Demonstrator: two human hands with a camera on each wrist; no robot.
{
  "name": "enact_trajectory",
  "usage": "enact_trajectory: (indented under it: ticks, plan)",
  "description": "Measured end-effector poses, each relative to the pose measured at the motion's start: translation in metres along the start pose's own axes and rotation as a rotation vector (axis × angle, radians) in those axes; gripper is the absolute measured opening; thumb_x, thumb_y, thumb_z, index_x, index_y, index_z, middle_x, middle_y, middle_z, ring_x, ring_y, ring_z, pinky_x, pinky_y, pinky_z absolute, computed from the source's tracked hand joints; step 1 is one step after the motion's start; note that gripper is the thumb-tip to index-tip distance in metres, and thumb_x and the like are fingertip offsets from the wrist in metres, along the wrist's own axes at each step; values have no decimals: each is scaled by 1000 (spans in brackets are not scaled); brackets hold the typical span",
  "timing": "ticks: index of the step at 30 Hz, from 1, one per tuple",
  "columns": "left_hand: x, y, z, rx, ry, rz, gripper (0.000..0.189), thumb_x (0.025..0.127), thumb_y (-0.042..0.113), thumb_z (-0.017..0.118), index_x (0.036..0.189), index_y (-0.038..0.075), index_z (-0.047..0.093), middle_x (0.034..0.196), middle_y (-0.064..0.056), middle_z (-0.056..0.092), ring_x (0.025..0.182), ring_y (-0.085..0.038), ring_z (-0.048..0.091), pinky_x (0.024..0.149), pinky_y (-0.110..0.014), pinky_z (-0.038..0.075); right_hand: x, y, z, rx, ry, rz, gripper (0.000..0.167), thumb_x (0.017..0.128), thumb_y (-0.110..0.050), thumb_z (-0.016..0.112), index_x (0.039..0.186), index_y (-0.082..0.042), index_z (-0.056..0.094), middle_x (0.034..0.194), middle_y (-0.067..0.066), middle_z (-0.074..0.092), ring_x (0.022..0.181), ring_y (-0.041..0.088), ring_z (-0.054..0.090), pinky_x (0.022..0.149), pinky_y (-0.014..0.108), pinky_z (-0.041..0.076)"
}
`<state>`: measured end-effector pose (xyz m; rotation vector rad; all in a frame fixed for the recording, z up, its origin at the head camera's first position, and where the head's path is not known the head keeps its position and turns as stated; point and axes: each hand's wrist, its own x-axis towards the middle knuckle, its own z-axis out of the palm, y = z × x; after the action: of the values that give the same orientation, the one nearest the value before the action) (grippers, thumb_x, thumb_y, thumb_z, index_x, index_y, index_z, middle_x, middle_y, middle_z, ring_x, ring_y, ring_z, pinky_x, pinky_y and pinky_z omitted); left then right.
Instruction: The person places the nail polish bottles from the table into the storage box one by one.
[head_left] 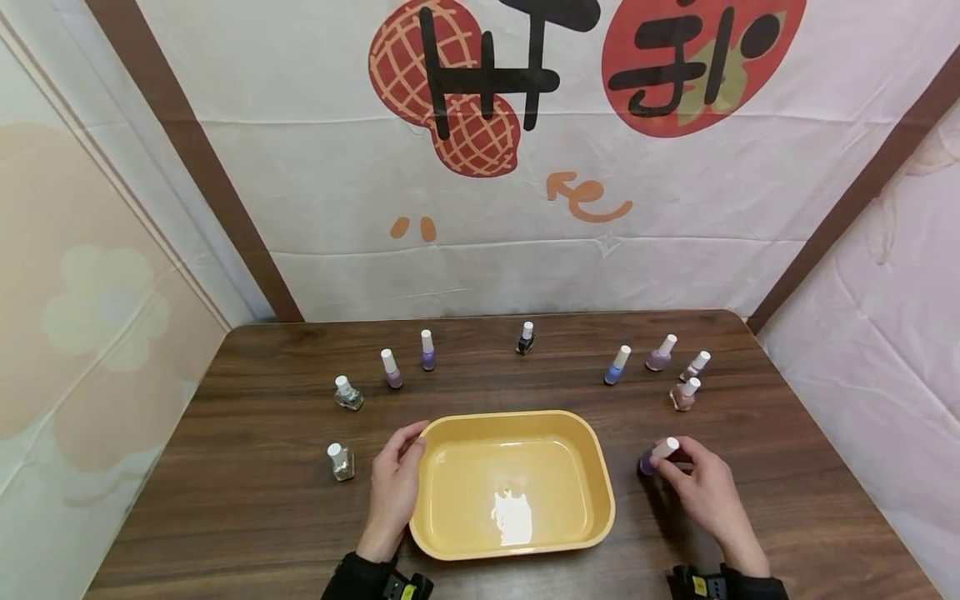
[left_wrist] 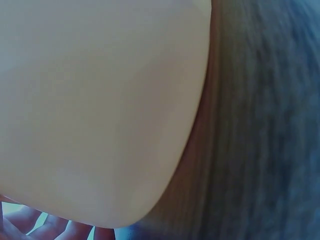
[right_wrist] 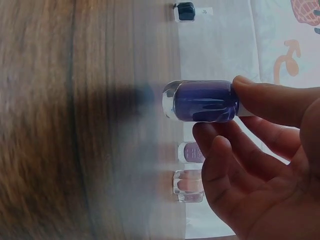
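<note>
A yellow rectangular tray (head_left: pixel 461 500) stands on the table in the middle of the head view, with nothing lying in it. My left hand (head_left: pixel 395 487) grips the tray's left rim; the left wrist view shows fingertips just past the tray's edge. To the right of the tray, my right hand (head_left: pixel 708 492) pinches a dark purple nail polish bottle (right_wrist: pixel 205 101) by its white cap, between thumb and fingers. The bottle looks slightly raised off the tabletop and casts a shadow. Beyond that hand stand a pinkish-brown polish bottle (head_left: pixel 683 397) and a pale one (head_left: pixel 694 367).
On the left are two clear polish bottles (head_left: pixel 342 465), a lilac one (head_left: pixel 393 375) and a purple one (head_left: pixel 428 357). A black bottle (head_left: pixel 526 340) stands at the back; a blue (head_left: pixel 615 369) and a mauve bottle (head_left: pixel 658 358) at the right. A printed cloth (head_left: pixel 337 283) hangs behind the table.
</note>
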<state>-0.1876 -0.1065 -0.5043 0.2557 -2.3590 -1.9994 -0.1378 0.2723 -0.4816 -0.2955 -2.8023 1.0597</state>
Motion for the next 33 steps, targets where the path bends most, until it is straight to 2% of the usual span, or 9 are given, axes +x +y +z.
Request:
enact_trajectory:
  ticks: [8, 12, 17, 21, 26, 33]
  plan:
    - [-3, -1, -4, -5, 3, -5, 31, 101, 17, 48, 127, 8, 61, 122, -13, 63, 104, -23, 59, 79, -19, 49, -3, -11, -1, -5, 33, -63, 21, 90, -19, 69, 106, -5, 68, 99, 12, 72, 94, 22, 64, 70, 21, 52]
    - [-2, -2, -6, 11, -17, 3, 31, 101, 18, 47, 127, 8, 61, 124, -13, 63, 107, -23, 60, 82, -20, 49, -3, -20, -5, -19, 79, -117, 21, 89, -17, 70, 106, -5, 69, 100, 12, 72, 89, 7, 62, 69, 17, 52]
    - [2, -1, -7, 25, -50, 23, 30, 101, 17, 47, 126, 9, 61, 119, -14, 64, 104, -24, 62, 81, -25, 51, -3, -37, -11, -2, 126, -182, 22, 88, -16, 70, 108, -4, 68, 99, 12, 72, 83, -11, 55, 67, 9, 48]
    - [4, 2, -7, 42, -80, 53, 30, 100, 15, 47, 127, 9, 60, 115, -15, 64, 100, -24, 65, 79, -27, 53, -3, -51, -16, 36, 144, -227, 22, 88, -14, 70, 108, -5, 68, 98, 13, 72, 81, -14, 55, 65, 6, 46]
    - [4, 4, -9, 105, -91, 87, 31, 101, 14, 46, 128, 8, 60, 115, -14, 65, 99, -24, 66, 79, -28, 54, -1, -71, -17, 71, 123, -264, 22, 89, -17, 70, 109, -7, 68, 99, 10, 72, 82, -13, 57, 67, 7, 47]
    - [1, 7, -15, 214, -102, 138, 32, 101, 13, 46, 129, 7, 59, 122, -12, 65, 106, -23, 65, 88, -38, 53, 5, -95, -10, 119, 102, -359, 21, 86, -10, 72, 107, -6, 68, 97, 7, 71, 83, -11, 60, 70, 7, 48]
